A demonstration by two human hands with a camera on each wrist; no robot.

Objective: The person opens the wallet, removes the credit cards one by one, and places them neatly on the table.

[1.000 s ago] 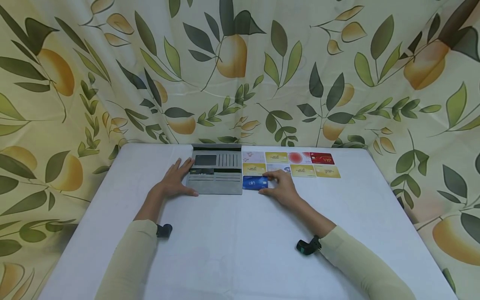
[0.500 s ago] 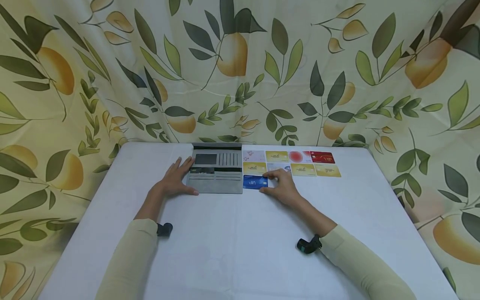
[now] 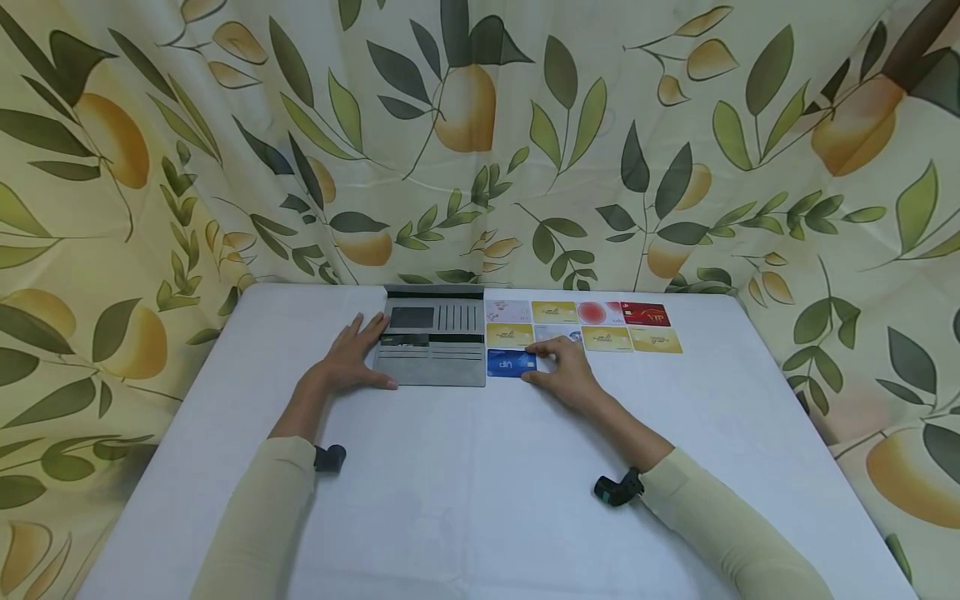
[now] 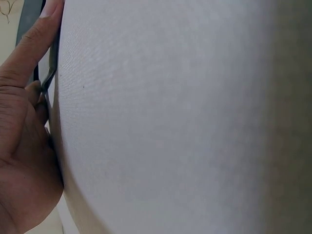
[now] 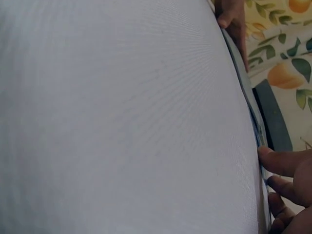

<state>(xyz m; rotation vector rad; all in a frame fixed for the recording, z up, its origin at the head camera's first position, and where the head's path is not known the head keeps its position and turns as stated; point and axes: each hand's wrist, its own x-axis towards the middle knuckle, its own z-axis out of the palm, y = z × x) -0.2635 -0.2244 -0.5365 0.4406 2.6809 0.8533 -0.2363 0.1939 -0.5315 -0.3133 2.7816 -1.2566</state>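
Observation:
A grey wallet [image 3: 442, 373] lies unfolded at the far side of the table, a dark card partly showing in one slot. My left hand [image 3: 348, 358] rests at its left side with fingers spread, fingertips and thumb at the edge. Right of the wallet, a blue VIP card [image 3: 508, 363] lies flat below two rows of cards. My right hand [image 3: 564, 375] pinches that card's right end between thumb and fingers. In the right wrist view, the right-hand thumb and fingers [image 5: 292, 180] are low at the table surface. The left wrist view shows the left palm and thumb [image 4: 29, 53] beside the wallet.
Behind the blue card lie several gold cards [image 3: 607, 338], a red VIP card [image 3: 646, 314] and pale patterned cards [image 3: 507, 312]. One card is partly hidden by my right hand. A fruit-and-leaf curtain [image 3: 480, 200] hangs behind the white-covered table [image 3: 465, 483].
Both hands, the wallet and the cards stay essentially in place. The whole view has shifted very slightly.

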